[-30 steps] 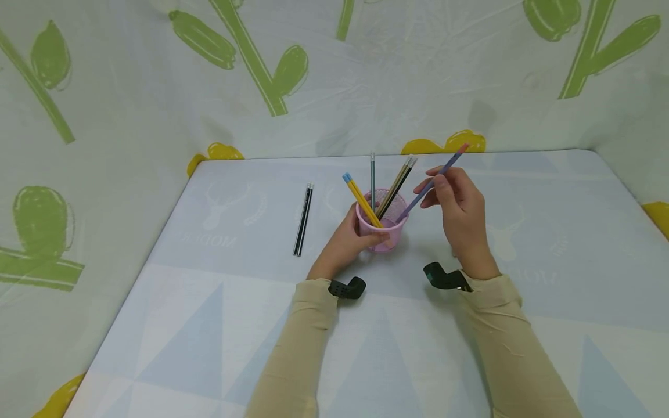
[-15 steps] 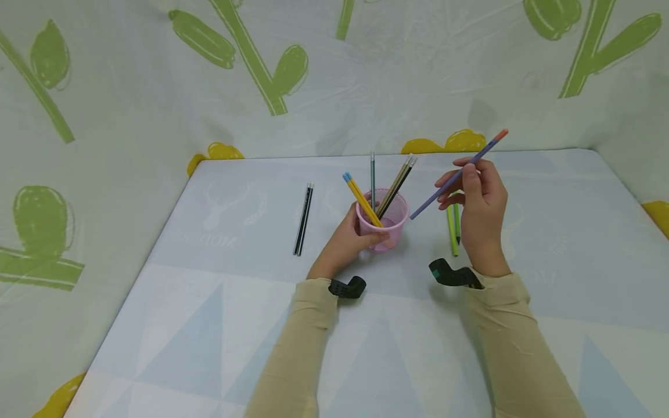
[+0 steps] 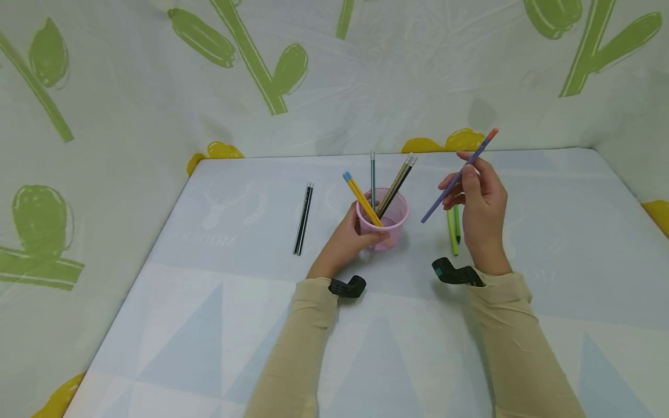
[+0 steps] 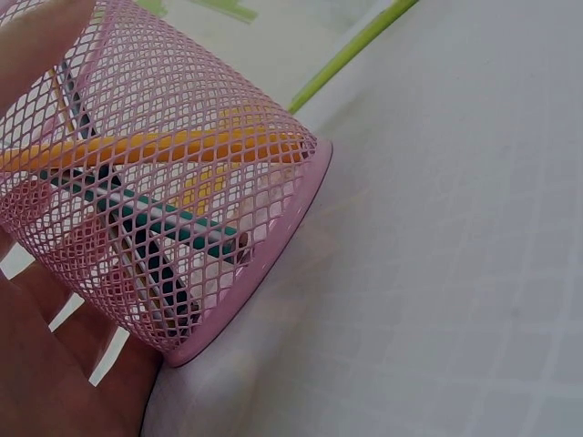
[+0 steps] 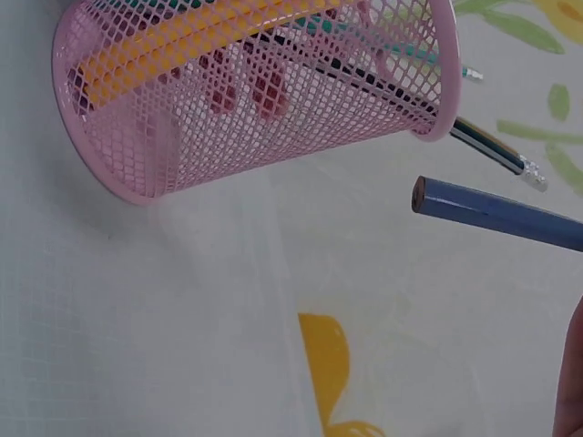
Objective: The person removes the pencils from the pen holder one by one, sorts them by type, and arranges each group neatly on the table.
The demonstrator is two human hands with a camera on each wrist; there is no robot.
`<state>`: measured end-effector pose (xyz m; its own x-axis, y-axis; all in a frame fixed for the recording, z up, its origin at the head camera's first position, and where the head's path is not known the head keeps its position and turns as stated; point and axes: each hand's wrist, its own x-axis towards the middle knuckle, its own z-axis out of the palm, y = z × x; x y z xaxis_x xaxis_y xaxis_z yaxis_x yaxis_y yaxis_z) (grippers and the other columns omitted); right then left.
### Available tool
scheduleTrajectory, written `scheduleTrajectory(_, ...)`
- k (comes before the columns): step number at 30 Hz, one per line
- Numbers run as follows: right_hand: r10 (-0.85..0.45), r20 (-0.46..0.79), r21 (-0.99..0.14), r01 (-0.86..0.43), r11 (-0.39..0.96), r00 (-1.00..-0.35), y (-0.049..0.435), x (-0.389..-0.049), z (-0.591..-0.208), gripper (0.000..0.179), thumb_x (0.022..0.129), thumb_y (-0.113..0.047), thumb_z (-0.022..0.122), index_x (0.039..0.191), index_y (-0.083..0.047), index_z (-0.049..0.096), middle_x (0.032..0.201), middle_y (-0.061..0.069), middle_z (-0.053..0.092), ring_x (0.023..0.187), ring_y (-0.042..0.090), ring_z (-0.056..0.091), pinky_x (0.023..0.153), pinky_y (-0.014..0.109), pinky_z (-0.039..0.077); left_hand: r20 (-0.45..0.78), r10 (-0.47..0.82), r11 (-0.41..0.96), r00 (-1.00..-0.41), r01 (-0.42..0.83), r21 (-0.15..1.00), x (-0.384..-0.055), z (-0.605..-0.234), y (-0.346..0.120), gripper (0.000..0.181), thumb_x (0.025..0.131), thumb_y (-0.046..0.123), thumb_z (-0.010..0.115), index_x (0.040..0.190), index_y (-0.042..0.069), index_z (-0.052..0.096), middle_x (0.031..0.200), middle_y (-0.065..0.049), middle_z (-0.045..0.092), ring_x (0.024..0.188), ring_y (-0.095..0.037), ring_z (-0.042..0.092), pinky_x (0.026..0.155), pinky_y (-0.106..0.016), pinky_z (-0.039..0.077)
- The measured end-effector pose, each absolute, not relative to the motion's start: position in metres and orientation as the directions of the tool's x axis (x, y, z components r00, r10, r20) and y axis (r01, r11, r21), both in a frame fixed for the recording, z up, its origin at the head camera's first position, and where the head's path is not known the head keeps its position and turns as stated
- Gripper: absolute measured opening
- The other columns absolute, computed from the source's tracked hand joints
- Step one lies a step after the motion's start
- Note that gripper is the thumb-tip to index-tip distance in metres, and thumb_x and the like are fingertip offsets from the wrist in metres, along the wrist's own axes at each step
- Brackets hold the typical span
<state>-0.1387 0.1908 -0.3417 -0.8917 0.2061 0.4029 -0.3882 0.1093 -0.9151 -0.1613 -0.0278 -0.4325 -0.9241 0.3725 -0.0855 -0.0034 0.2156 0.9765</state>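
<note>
My left hand (image 3: 345, 241) grips a pink mesh pencil cup (image 3: 399, 231) that stands on the table, thumb across its front. Inside lean yellow pencils with blue ends (image 3: 359, 194), a teal pencil (image 3: 373, 174), and gold and black pencils (image 3: 398, 186). To the right of the cup, my right hand (image 3: 482, 215) pinches a purple-blue pencil (image 3: 479, 152) with an orange-red end. That pencil slants, its lower end just right of the cup's rim and apart from it. In the right wrist view, the flat lower end of the blue pencil (image 5: 492, 211) shows near the cup (image 5: 273, 137).
Two black pencils (image 3: 303, 218) lie side by side on the table left of the cup. Lime-green pencils (image 3: 452, 232) lie partly behind my right hand. A curtain (image 3: 366, 87) with green plant prints hangs along the table's back edge.
My right hand has moved right with the purple-blue pencil, whose lower end has left the cup's rim. The lime-green pencils have come into sight. My left hand and the cup have stayed put.
</note>
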Motion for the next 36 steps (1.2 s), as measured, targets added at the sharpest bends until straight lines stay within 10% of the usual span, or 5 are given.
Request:
scheduleTrajectory(17, 0.191, 0.249, -0.946, -0.196, 0.258, -0.950, 0.210, -0.159, -0.374, 0.038, 0.097, -0.024, 0.041, 0.135, -0.029, 0.045, 0.081, 0.005, 0.056, 0.059, 0.020, 0.044, 0.052, 0.018, 0.046, -0.126, 0.370, 0.227, -0.920, -0.043, 0.973, -0.149, -0.406, -0.028, 0.084, 0.078, 0.027, 0.073, 0.143, 0.034, 0.021, 0.142, 0.002, 0.038, 0.130, -0.015, 0.036, 0.108, -0.041, 0.028)
scheduleTrajectory(27, 0.192, 0.138, -0.884, -0.034, 0.467, -0.972, 0.227, -0.163, -0.390, 0.044, 0.096, -0.025, 0.037, 0.138, -0.039, 0.036, 0.083, 0.003, 0.052, 0.058, 0.014, 0.041, 0.049, 0.022, 0.037, -0.091, 0.367, 0.216, -0.926, -0.011, 0.976, -0.162, -0.434, -0.028, 0.085, 0.074, 0.038, 0.075, 0.138, 0.046, 0.020, 0.139, 0.010, 0.039, 0.128, -0.013, 0.037, 0.107, -0.044, 0.029)
scheduleTrajectory(36, 0.180, 0.018, -0.831, 0.086, 0.550, -0.983, 0.236, -0.167, -0.400, 0.055, 0.095, -0.029, 0.034, 0.146, -0.033, 0.017, 0.093, 0.006, 0.050, 0.081, 0.018, 0.042, 0.065, 0.026, 0.038, -0.078, 0.375, 0.212, -0.924, 0.004, 0.977, -0.163, -0.434, -0.028, 0.083, 0.074, 0.040, 0.074, 0.139, 0.042, 0.022, 0.137, 0.009, 0.040, 0.128, -0.013, 0.037, 0.108, -0.043, 0.028)
